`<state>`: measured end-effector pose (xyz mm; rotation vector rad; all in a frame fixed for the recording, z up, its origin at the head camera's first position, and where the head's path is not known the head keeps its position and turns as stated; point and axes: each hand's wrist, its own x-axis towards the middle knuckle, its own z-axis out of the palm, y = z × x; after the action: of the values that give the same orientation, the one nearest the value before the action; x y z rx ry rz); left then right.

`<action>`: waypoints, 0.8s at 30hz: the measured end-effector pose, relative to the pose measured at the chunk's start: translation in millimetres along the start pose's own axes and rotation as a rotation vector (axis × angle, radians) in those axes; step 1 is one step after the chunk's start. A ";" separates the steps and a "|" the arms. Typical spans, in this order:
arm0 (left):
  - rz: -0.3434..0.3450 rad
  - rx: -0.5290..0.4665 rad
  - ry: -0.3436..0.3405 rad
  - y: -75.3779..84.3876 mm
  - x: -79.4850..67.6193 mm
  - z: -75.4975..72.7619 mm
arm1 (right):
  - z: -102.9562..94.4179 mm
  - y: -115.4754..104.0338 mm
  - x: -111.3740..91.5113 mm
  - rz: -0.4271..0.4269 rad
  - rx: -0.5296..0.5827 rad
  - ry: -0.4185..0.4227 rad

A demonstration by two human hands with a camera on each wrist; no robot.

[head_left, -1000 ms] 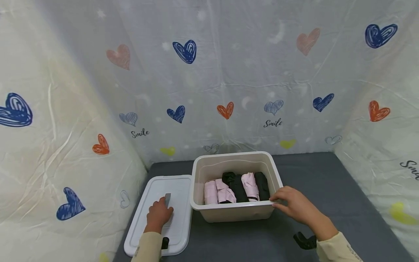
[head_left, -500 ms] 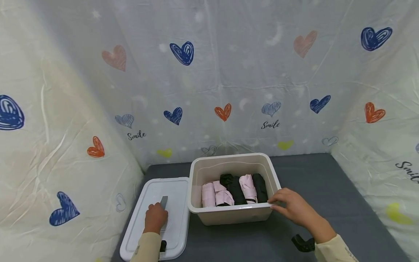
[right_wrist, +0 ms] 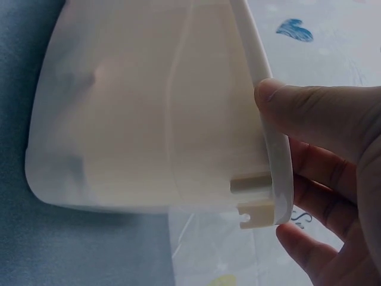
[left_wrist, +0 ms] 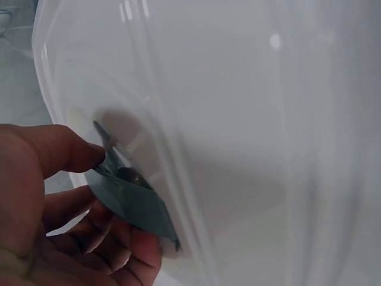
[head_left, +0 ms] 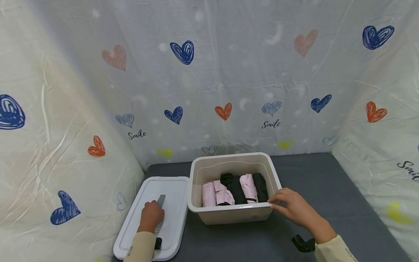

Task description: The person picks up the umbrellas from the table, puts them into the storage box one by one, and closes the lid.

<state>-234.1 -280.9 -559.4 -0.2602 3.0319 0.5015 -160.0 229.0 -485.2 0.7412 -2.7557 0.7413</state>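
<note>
In the head view, a white lid lies flat at the left, beside a beige storage bin. My left hand is over the lid and grips its grey handle. Close up in the left wrist view, thumb and curled fingers hold that handle from both sides. Rolled pink and black cloth bundles stand in a row inside the bin. My right hand pinches the bin's near right rim, thumb on one side and fingers on the other, as the right wrist view shows at the rim.
A dark grey table top carries the bin and lid. Behind and at both sides hangs a pale curtain printed with hearts. Black straps show by the wrists.
My left hand has slid the lid slightly left and toward me, so its near end sits farther from the bin. The right hand stays at the bin's rim; the view shifted a little.
</note>
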 end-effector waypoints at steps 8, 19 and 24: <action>0.033 0.019 -0.020 -2.1 7.1 -21.9 | -1.0 -1.5 -0.2 -0.013 0.010 0.011; 0.046 0.050 -0.052 9.7 10.9 -63.5 | 0.3 -2.1 -0.7 -0.011 0.003 0.030; 0.058 0.059 -0.050 12.5 12.0 -79.9 | 0.9 -1.9 -1.1 -0.013 0.012 0.034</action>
<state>-250.4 -297.0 -481.0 -0.1555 3.0072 0.4143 -158.2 227.5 -485.6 0.7416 -2.7159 0.7616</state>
